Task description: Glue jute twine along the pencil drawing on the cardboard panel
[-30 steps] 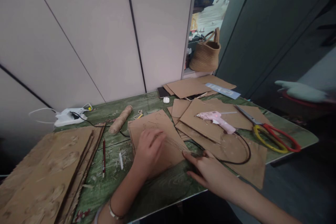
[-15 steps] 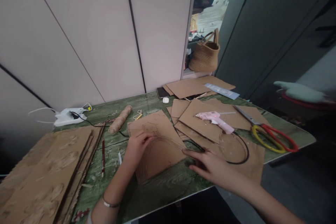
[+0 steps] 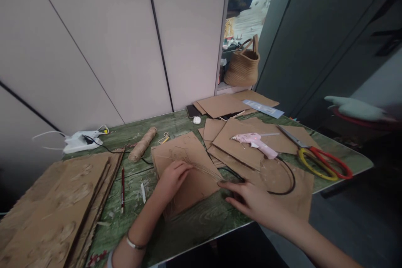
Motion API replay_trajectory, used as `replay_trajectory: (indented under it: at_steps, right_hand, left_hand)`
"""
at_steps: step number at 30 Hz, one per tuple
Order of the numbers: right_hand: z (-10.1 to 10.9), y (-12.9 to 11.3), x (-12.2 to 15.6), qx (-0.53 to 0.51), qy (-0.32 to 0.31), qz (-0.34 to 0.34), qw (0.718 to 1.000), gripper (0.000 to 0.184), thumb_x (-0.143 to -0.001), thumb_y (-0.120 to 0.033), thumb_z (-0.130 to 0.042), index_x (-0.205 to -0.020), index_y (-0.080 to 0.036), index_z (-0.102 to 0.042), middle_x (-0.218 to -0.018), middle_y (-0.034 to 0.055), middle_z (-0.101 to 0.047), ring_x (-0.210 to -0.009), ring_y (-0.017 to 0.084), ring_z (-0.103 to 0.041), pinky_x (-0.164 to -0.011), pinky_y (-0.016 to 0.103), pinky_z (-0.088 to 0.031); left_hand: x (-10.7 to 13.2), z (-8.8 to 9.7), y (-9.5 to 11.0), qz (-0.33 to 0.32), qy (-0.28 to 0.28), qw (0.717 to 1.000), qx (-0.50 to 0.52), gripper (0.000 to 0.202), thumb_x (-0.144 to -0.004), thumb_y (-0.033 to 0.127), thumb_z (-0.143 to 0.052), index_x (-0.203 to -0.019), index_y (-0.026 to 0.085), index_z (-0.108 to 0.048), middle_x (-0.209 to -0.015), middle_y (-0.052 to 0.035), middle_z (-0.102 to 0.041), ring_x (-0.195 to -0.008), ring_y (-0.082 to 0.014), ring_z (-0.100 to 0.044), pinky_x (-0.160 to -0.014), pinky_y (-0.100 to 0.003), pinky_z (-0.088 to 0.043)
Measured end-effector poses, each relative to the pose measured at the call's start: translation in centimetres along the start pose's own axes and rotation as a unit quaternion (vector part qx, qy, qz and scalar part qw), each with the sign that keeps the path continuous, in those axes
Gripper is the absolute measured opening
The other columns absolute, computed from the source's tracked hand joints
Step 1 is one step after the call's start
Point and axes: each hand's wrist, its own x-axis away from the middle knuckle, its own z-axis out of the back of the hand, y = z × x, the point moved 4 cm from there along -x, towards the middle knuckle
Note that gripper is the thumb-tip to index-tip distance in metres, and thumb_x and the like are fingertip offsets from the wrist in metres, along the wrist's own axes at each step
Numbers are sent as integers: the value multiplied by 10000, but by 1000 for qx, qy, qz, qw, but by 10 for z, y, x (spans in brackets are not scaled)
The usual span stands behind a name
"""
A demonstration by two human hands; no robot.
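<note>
While the left hand [image 3: 173, 178] curls over the twine strands [image 3: 207, 171] lying across the cardboard sheet [image 3: 196, 199], whether gripping them I can't tell, the right hand [image 3: 249, 199] is open, index fingertip at the sheet's right corner. The strands look light and limp, best pinched near their ends.

Left hand [image 3: 172, 179]: bare, back turned upward, its fingers [image 3: 182, 166] bent and close together, tips aimed toward the right hand [image 3: 246, 198]; whether they pinch or only press is unclear.
Left forearm [image 3: 152, 213]: slanting down and leftward from those fingers — a thin, rounded, silvery bangle [image 3: 135, 244], metal by its sheen, circles it.
Right index finger [image 3: 228, 185]: stretched out toward the left fingertips.
Right thumb [image 3: 237, 205]: spread apart, nearer the body than the index finger.
Right forearm [image 3: 301, 228]: bare, running down and rightward.
Fingertips: left and right near each other — apart.
</note>
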Motion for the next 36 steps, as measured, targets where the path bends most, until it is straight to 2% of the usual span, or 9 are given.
replay_trajectory:
  at_steps: [5,8,11,16,22,26,30,33,36]
  right_hand:
    - [1,-5,2,39,-21,-7,999,434,-928,-260,-569,-1355,-214,-633,-844,84,-763,-822,257,-700,-764,363,-526]
    - [1,2,4,-13,-16,5,1000,442,-946,-289,-539,-1376,-219,-612,-879,80,-762,-780,229,-697,-749,348,-541]
    - [3,11,5,-74,13,19,997,431,-979,-301,-468,-1375,-201,-604,-1060,119,-745,-763,188,-695,-741,326,-560]
    - [13,21,12,-96,80,50,991,394,-992,-328,-467,-1332,-220,-632,-1269,134,-686,-1123,252,-672,-970,423,-536]
    - [26,38,20,-128,124,32,983,396,-989,-420,-469,-1252,-207,-674,-1273,130,-695,-1149,273,-669,-992,454,-537]
    - [39,54,28,-171,171,-10,970,416,-965,-464,-478,-1217,-205,-685,-1178,129,-737,-1035,264,-712,-900,394,-579]
    - [59,82,44,-154,266,-84,948,450,-902,-527,-526,-1158,-203,-706,-1169,123,-741,-1056,290,-699,-897,383,-562]
    - [72,109,59,-132,320,-153,926,525,-844,-592,-529,-1130,-192,-712,-1111,131,-755,-965,294,-715,-785,363,-571]
    - [81,136,75,-124,372,-209,896,560,-783,-603,-550,-1122,-185,-706,-986,122,-765,-791,256,-712,-654,329,-550]
  left_hand:
    - [1,6,-6,37,24,998,41,205,-973,134,-508,-1013,200,-697,-960,-42,-720,-880,-149,-698,-799,-263,-565]
    - [2,10,-10,54,35,997,39,186,-966,145,-527,-981,202,-703,-923,-36,-722,-860,-154,-698,-787,-268,-566]
    - [3,10,-12,54,42,997,36,172,-954,136,-546,-965,197,-706,-911,-35,-726,-845,-152,-699,-762,-257,-563]
    - [2,12,-14,53,50,997,33,151,-937,129,-568,-936,193,-705,-868,-29,-717,-801,-152,-685,-720,-249,-553]
    - [3,17,-13,67,67,996,-2,445,-898,-4,-427,-1215,214,-653,-1098,-71,-653,-1020,-171,-654,-899,-316,-546]
    - [5,15,-16,67,54,996,-10,644,-777,-92,-371,-1276,226,-624,-1168,-80,-605,-1054,-168,-629,-914,-315,-537]
    - [5,16,-17,71,67,995,-2,611,-792,-88,-365,-1245,214,-641,-1069,-63,-618,-970,-155,-635,-861,-285,-540]
    - [5,21,-18,76,86,993,-15,549,-830,-61,-378,-1229,204,-646,-1017,-54,-622,-922,-149,-636,-828,-272,-543]
    - [5,27,-20,72,107,990,-64,573,-811,-67,-388,-1230,222,-650,-1144,-80,-600,-1044,-174,-622,-902,-331,-538]
